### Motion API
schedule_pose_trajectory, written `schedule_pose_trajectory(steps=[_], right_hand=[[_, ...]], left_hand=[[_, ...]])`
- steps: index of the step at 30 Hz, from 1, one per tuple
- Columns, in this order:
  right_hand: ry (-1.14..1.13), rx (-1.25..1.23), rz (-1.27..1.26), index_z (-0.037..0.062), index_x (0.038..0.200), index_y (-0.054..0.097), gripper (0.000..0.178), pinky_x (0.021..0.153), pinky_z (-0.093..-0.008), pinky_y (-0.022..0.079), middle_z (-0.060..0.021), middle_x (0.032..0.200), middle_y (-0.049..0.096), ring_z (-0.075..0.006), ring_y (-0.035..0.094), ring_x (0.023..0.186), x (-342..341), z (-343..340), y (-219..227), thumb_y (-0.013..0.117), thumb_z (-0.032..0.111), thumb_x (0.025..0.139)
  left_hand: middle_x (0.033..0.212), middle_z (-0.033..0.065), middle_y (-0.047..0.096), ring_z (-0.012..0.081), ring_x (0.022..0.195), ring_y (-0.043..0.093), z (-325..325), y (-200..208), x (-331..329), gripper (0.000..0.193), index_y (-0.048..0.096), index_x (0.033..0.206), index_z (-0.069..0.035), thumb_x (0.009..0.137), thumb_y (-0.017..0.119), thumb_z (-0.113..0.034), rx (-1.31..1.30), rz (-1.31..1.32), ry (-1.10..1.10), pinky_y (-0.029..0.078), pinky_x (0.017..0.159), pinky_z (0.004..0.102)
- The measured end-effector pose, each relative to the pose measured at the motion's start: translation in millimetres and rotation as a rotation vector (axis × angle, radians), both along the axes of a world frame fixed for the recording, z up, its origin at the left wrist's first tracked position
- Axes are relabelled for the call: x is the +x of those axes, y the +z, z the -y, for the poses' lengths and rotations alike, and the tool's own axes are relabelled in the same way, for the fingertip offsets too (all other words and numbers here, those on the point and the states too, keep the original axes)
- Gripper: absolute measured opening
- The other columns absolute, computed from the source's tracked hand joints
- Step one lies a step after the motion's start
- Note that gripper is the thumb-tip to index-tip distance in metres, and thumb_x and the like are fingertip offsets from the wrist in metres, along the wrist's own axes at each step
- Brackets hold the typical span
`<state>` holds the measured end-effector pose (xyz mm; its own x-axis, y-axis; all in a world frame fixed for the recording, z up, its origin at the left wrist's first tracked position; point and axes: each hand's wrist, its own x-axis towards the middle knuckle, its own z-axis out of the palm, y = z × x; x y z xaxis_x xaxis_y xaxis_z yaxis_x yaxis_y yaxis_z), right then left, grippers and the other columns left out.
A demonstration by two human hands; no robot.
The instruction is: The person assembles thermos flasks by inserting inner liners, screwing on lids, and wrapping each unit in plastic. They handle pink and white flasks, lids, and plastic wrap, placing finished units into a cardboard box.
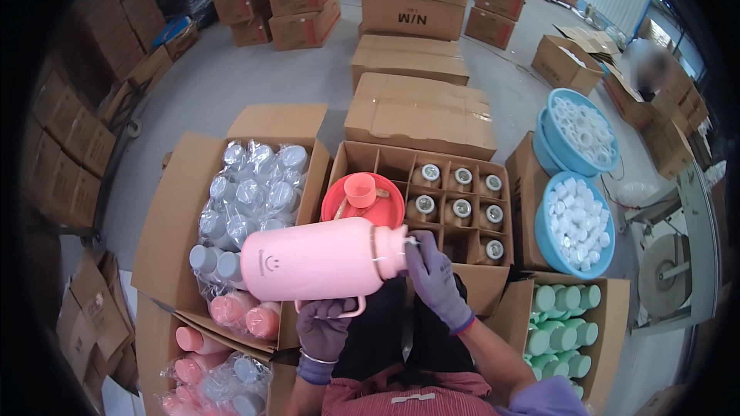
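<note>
A large pink vacuum jug (312,260) with a smiley print lies sideways in front of me, its neck pointing right. My left hand (325,330), in a grey-purple glove, is closed round the jug's handle (357,306) from below. At the jug's mouth, my gloved right hand (433,273) has its fingertips pressed together; a small whitish bit shows there, too small to name. Just behind the jug, a red basin (333,204) holds a pink cup (360,189) and a brownish stick-like piece.
A divided carton (385,150) holds several round-topped bottles (461,212). Left are cartons of bagged bottles (248,192) and pink ones (189,370). Right stand blue basins of white caps (576,219) and white rings (586,129), above a carton of green bottles (566,335). Closed cartons (420,112) stand ahead.
</note>
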<state>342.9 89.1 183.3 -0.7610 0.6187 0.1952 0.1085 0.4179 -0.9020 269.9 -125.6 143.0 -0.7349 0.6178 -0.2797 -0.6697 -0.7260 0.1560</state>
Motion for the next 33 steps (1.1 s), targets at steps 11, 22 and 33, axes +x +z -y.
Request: schedule_pose_trajectory(steps=[11,22,33], right_hand=[[0.059,0.260,0.363,0.0114,0.142,0.045,0.077,0.102,-0.0480,0.045,-0.0330,0.142,0.040,-0.0463,0.049,0.127,-180.2,-97.0,-206.4,0.073,0.050,0.081],[0.214,0.744,0.297,0.0078,0.117,0.053,0.063,0.099,-0.0526,0.037,-0.0183,0.132,0.047,-0.0354,0.049,0.123,-103.1,-92.5,-105.3,0.080,0.037,0.068],[0.167,0.010,-0.412,0.0053,0.133,0.053,0.058,0.109,-0.0462,0.037,-0.0102,0.135,0.054,-0.0316,0.050,0.125,36.4,-54.2,15.8,0.073,0.028,0.085]], left_hand=[[0.101,0.0070,0.064,0.0194,0.096,0.064,45.1,-66.4,-40.1,0.017,0.057,0.108,-0.002,0.094,0.048,-0.007,0.200,0.150,0.195,0.047,0.105,0.0512],[0.138,0.0143,0.053,0.0254,0.130,0.048,-19.7,19.0,-39.1,0.040,0.053,0.128,0.004,0.089,0.050,0.011,0.232,0.105,0.037,0.055,0.086,0.0272],[0.107,0.0102,0.065,0.0259,0.107,0.063,-36.2,13.4,24.3,0.038,0.046,0.135,-0.010,0.098,0.046,-0.012,0.219,-0.401,-0.250,0.053,0.099,0.0508]])
